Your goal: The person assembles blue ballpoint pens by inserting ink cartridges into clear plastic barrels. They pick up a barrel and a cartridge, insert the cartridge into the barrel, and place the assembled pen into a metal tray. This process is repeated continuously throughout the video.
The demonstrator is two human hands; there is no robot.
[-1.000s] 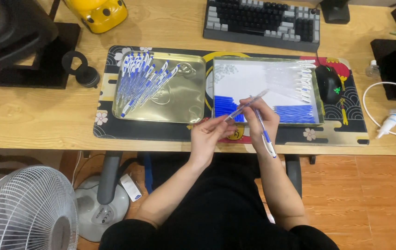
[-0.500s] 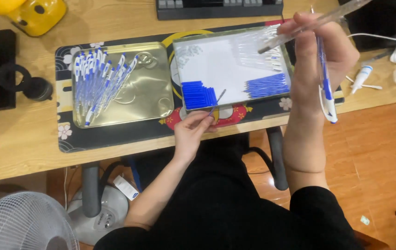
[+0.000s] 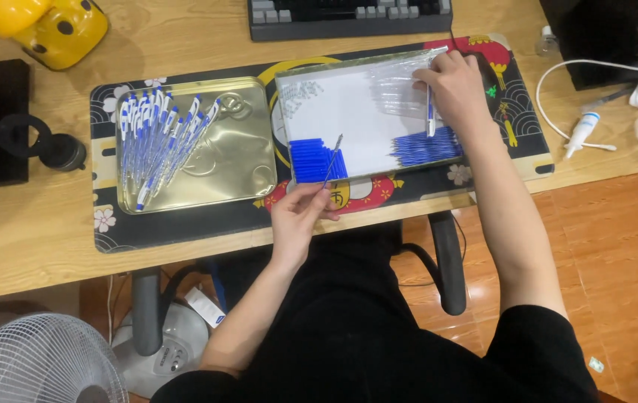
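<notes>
Head view: table work seen from above.
Left hand (image 3: pixel 300 216): pinched shut on a thin pen refill (image 3: pixel 332 158), tip kept over the blue caps (image 3: pixel 316 160).
Right hand (image 3: pixel 455 89): lowered from its raised position half a second ago; curled around a blue-white pen (image 3: pixel 430 119), fingertips on the clear barrels (image 3: pixel 401 82).
White tray (image 3: pixel 367 119): parts sorted by corner, presumably for easy picking.
Gold tray (image 3: pixel 237 160): finished pens (image 3: pixel 158 138) kept apart, unchanged.

A light wooden desk (image 3: pixel 28 246) fills the upper part of the view, lit evenly. Below its front edge lies an orange-brown tiled floor (image 3: pixel 617 246). Under the desk's left end stands a white fan (image 3: pixel 35 366); beneath its middle, a dark chair (image 3: pixel 446 261) shows its armrests.
</notes>
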